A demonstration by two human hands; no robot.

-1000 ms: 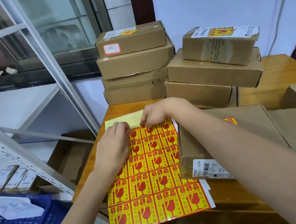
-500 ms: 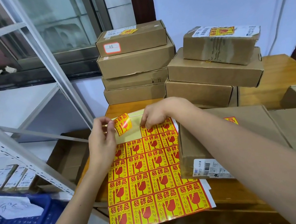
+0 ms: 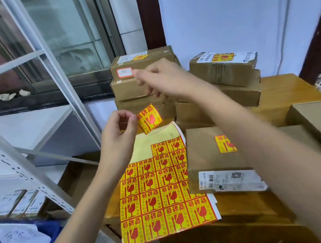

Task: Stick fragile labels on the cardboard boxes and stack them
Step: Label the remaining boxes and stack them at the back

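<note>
Wooden table: label sheet (overhanging edge), cardboard boxes.

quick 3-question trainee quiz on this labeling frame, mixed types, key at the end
1. True or false: the left hand pinches a peeled fragile label above the sticker sheet.
2. Multiple choice: the flat box beside the sheet is A) unlabeled, B) already carrying a fragile label, C) open.
3. Fill in: the right hand is raised in front of the left stack of boxes, its grip holding ____.

Key: 1 true. 2 B. 3 nothing.
</note>
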